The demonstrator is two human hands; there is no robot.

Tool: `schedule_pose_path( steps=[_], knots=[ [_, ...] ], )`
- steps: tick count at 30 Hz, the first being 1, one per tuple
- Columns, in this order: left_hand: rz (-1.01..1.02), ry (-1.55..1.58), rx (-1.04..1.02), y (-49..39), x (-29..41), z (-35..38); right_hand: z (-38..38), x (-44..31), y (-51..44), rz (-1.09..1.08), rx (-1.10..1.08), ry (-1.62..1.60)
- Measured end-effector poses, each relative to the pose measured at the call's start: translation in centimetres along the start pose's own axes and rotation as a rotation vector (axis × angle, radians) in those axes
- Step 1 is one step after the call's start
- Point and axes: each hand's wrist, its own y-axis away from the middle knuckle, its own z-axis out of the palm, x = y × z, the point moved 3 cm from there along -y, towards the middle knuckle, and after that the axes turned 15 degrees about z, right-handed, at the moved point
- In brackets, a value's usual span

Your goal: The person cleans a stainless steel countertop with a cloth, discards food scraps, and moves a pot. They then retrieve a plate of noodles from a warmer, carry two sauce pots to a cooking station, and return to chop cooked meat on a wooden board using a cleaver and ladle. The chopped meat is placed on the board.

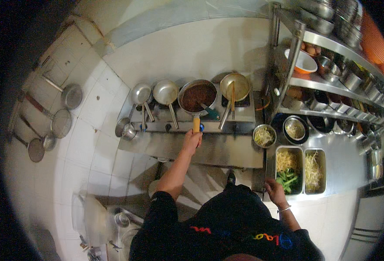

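Note:
My left hand is closed around the yellow handle of a frying pan on the stove. Dark red-brown food lies in this pan, and a spatula with a dark green handle rests in it, its grip over the near rim. My right hand hangs by the counter's left edge, beside a metal tray of greens and sprouts; its fingers are partly curled, and whether they hold anything is unclear. Right of the held pan stands another pan with wooden chopsticks in it. Metal pans stand to its left.
Ladles, a strainer and a pan hang on the tiled left wall. A steel shelf with bowls and containers rises at the right. Bowls of sprouts and a tray of bean sprouts stand on the right counter.

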Motion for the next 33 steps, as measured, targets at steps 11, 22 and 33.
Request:
schedule_pose_path(
  steps=[11,22,33],
  knots=[
    [-0.099,0.117,-0.003,-9.5,-1.0,-0.2,1.4,-3.3,-9.3,0.076,0.053,-0.167],
    [0.112,-0.816,-0.266,-11.2,-11.7,-4.8,6.9,-4.8,-9.5,0.201,0.141,-0.172],
    [0.221,-0.843,-0.039,-12.0,-20.6,-2.9,11.7,1.5,-5.0,0.280,0.319,0.011]
  ],
)
